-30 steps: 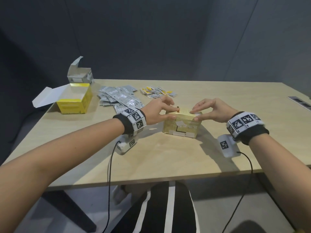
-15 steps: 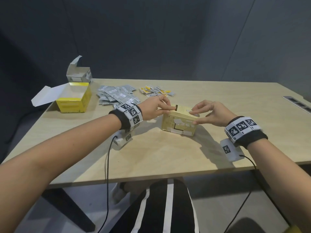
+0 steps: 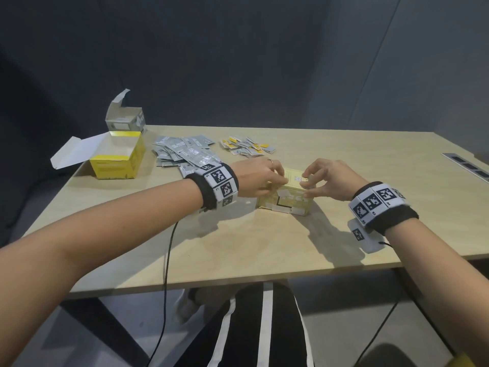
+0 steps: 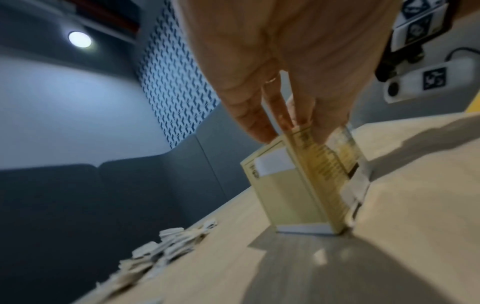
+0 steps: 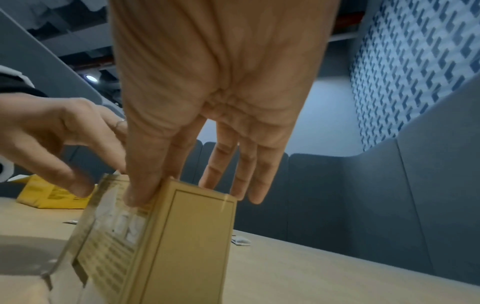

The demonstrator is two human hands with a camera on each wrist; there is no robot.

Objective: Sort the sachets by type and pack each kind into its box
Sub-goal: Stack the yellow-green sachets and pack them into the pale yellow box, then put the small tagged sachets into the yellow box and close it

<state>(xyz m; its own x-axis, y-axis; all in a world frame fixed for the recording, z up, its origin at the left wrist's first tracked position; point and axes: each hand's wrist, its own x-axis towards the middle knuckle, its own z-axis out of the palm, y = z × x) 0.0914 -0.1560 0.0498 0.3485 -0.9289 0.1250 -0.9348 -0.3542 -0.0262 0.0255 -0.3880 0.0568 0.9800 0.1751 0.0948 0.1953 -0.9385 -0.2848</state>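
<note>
A small pale yellow cardboard box (image 3: 287, 193) stands near the middle of the light wooden table (image 3: 264, 247). The left hand (image 3: 258, 178) pinches its top left edge. The right hand (image 3: 329, 181) pinches its top right edge with thumb and finger. At the upper left sit an open bright yellow box (image 3: 119, 161), a pile of silver sachets (image 3: 185, 154) and a smaller pile of yellow-and-white sachets (image 3: 244, 146).
</note>
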